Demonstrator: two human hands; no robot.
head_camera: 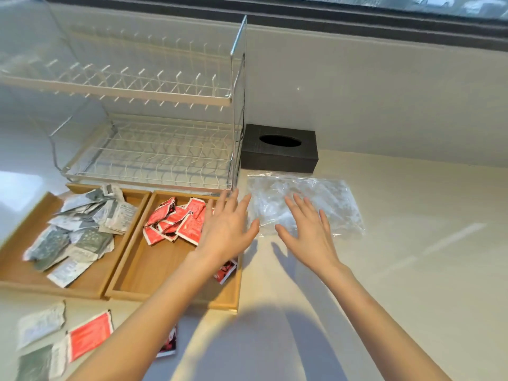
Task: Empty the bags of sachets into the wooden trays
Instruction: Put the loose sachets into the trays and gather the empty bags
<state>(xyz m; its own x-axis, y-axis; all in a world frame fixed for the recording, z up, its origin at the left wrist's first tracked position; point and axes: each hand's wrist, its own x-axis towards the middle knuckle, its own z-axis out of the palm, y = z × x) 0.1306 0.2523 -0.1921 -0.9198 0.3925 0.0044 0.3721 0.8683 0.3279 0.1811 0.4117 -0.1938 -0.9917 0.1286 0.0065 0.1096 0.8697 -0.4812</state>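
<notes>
Two wooden trays stand side by side on the counter. The left tray holds a heap of grey and white sachets. The right tray holds red sachets piled at its far end. An empty clear plastic bag lies flat on the counter to the right of the trays. My left hand hovers with fingers spread over the right tray's far right corner. My right hand is spread flat over the bag's near edge. Neither hand holds anything.
Loose sachets lie on the counter in front of the trays: a white one, a red one, a grey one. A white two-tier dish rack stands behind the trays. A black tissue box sits against the wall.
</notes>
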